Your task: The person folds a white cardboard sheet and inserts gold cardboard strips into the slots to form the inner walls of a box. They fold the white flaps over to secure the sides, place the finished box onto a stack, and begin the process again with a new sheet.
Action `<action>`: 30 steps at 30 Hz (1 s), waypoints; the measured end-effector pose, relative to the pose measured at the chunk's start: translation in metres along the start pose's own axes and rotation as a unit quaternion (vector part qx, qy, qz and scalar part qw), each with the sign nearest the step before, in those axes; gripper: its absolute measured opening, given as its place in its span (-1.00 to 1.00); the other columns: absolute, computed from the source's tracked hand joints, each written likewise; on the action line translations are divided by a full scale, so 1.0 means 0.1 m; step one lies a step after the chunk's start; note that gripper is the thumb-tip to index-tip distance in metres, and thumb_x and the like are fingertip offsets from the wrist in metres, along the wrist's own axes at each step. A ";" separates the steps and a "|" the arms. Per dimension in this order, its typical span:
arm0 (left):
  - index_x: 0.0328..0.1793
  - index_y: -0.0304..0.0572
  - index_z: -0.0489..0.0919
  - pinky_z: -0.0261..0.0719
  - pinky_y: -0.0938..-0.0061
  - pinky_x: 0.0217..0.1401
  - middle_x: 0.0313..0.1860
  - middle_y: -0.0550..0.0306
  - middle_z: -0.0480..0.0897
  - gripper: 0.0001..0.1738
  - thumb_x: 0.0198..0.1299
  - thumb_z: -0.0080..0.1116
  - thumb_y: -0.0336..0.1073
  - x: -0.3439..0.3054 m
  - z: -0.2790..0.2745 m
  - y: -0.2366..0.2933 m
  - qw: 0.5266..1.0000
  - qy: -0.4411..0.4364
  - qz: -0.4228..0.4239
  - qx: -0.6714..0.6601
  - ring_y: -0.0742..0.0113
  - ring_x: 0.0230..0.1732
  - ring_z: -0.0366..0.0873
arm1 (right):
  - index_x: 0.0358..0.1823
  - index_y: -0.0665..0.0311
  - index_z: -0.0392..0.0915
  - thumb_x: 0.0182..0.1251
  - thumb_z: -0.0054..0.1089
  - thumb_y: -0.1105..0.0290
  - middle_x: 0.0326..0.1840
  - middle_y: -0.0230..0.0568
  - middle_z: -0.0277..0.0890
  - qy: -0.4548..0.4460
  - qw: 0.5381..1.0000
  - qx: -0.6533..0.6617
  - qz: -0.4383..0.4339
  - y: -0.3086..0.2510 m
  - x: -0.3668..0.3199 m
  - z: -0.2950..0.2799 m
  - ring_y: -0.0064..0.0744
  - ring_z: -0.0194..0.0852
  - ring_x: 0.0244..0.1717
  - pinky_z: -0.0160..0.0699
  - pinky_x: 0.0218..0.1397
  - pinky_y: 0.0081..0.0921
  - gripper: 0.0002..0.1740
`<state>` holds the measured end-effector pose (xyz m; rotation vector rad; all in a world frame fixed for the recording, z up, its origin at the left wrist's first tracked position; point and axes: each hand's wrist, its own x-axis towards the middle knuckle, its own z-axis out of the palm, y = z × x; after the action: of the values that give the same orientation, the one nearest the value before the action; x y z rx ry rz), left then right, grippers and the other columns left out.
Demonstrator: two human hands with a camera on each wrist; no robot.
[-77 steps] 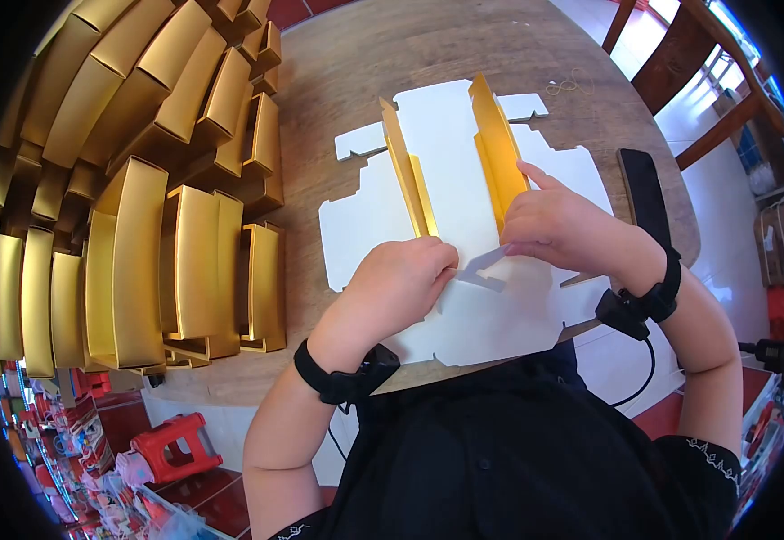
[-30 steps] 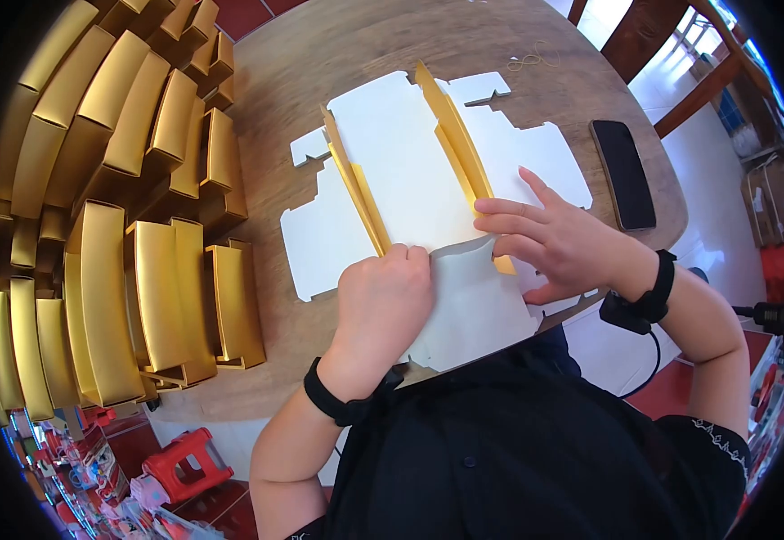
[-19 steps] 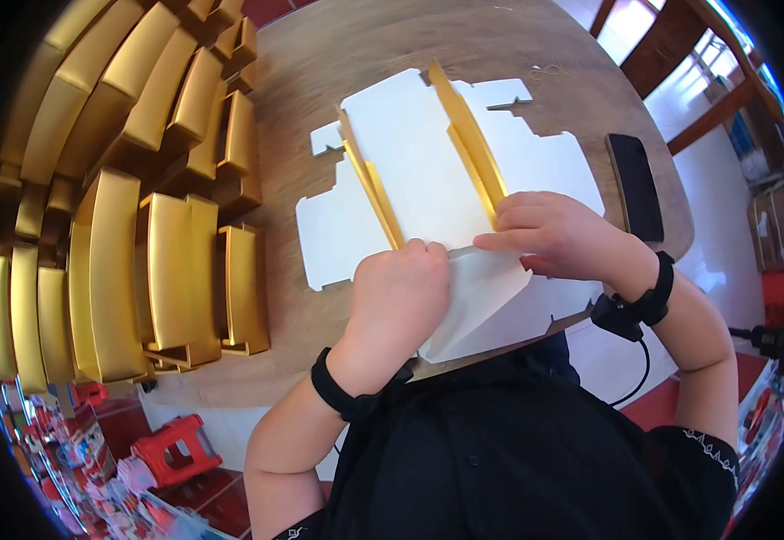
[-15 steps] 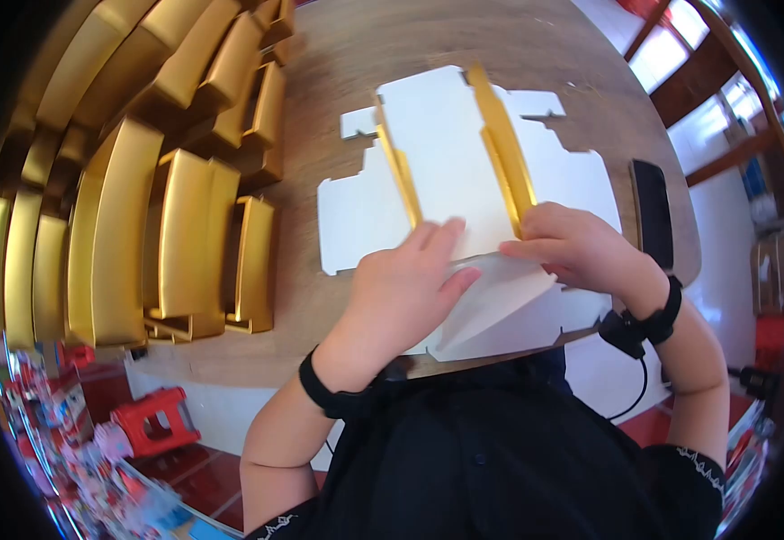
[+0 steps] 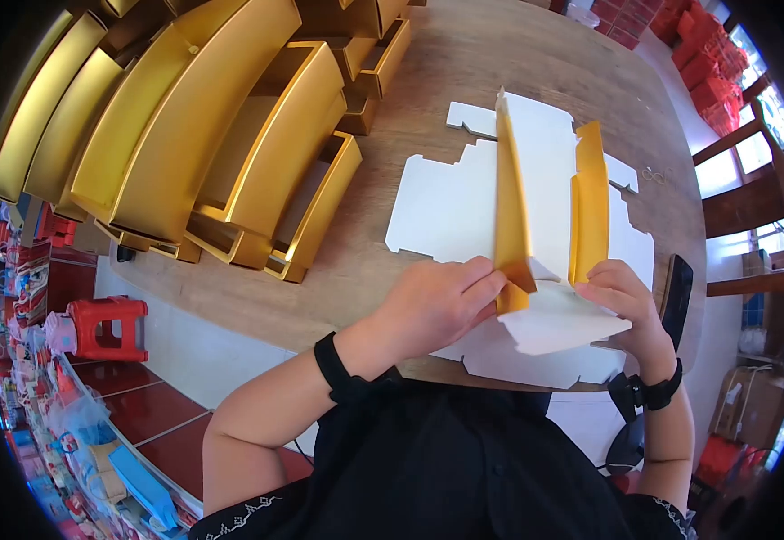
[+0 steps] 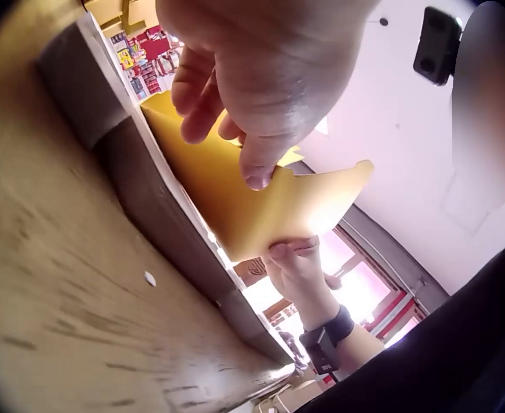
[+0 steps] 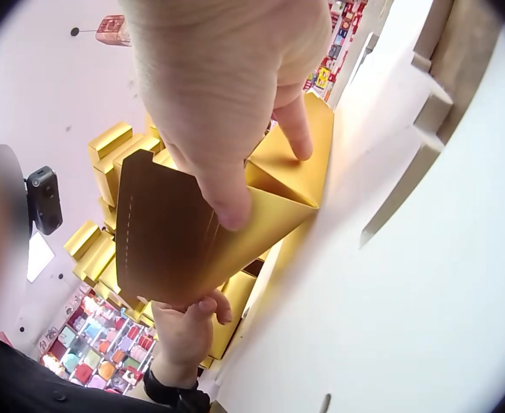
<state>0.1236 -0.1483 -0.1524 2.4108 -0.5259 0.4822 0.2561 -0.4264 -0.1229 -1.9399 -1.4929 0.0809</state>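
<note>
A partly folded cardboard box [image 5: 549, 171], gold outside and white inside, stands over a stack of flat white blanks [image 5: 446, 202]. Its two long side walls are raised, and the near end panel [image 5: 563, 322] is bent upward. My left hand [image 5: 441, 301] pinches the near left corner, where a gold flap [image 5: 516, 286] turns inward. At the near right corner, my right hand [image 5: 627, 310] grips the side wall and end panel. The right wrist view shows its thumb [image 7: 226, 202] against the gold panel and a finger on the side wall.
Rows of finished gold boxes [image 5: 270, 135] crowd the table's left side. A black phone [image 5: 676, 292] lies near the right edge of the wooden table [image 5: 464, 54]. A wooden chair [image 5: 743, 211] stands beyond it, and a red stool [image 5: 108, 328] is on the floor at left.
The near end panel has come up from lying low and the side walls stand straighter. Both hands moved to the near corners. The head view has swung, shifting the work rightward.
</note>
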 end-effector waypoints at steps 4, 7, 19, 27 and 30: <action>-0.05 -0.15 0.58 0.57 0.32 -0.34 -0.21 0.12 0.53 -0.59 -0.06 0.48 -0.38 0.04 0.00 -0.04 0.997 -0.067 -0.022 0.032 0.15 -0.31 0.59 | 0.01 0.23 0.69 0.02 0.41 0.62 -0.20 -0.19 0.57 -0.002 1.000 -0.001 -0.005 0.03 0.01 0.04 -0.15 0.53 -0.13 0.56 -0.01 -0.33 -0.56; -0.16 -0.15 0.60 0.54 0.29 -0.30 -0.23 0.11 0.49 -0.64 -0.11 0.52 -0.39 0.28 -0.14 0.11 0.996 0.027 -0.072 -0.035 0.16 -0.27 0.56 | 0.03 0.23 0.67 0.09 0.38 0.63 -0.19 -0.18 0.58 -0.010 1.000 0.018 0.009 0.02 0.04 0.01 -0.17 0.55 -0.12 0.56 -0.03 -0.32 -0.58; -0.21 -0.32 0.68 0.48 0.36 -0.20 -0.29 0.05 0.43 -0.79 0.07 0.45 -0.37 0.45 -0.18 -0.02 0.982 -0.114 -0.117 -0.091 0.14 -0.26 0.46 | -0.23 0.25 0.60 0.27 0.35 0.37 0.10 -0.20 0.54 0.046 0.986 -0.031 0.155 -0.14 -0.03 0.11 -0.19 0.46 0.29 -0.19 0.62 0.19 -0.85; -0.43 -0.39 0.52 0.37 0.27 -0.25 -0.33 0.01 0.39 -0.68 0.17 0.36 -0.28 0.36 -0.03 0.07 0.980 -0.043 -0.183 -0.071 0.10 -0.31 0.37 | -0.39 0.30 0.59 0.35 0.27 0.24 0.41 -0.06 0.34 0.089 0.969 -0.068 0.220 -0.13 0.00 0.26 0.05 0.03 0.59 -0.18 0.59 0.22 -0.73; -0.26 -0.37 0.55 0.39 0.29 -0.13 -0.27 0.00 0.42 -0.70 0.12 0.40 -0.28 0.36 0.04 0.14 0.970 0.018 -0.229 -0.080 0.09 -0.24 0.38 | -0.38 0.27 0.58 0.30 0.33 0.22 0.45 -0.05 0.29 0.155 0.955 -0.042 0.251 -0.16 0.01 0.34 0.07 0.02 0.59 -0.13 0.57 0.24 -0.74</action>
<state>0.1482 -0.1704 -0.1324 2.2640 0.0161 0.2684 0.2281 -0.4079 -0.1403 -2.2384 -0.7918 -0.0624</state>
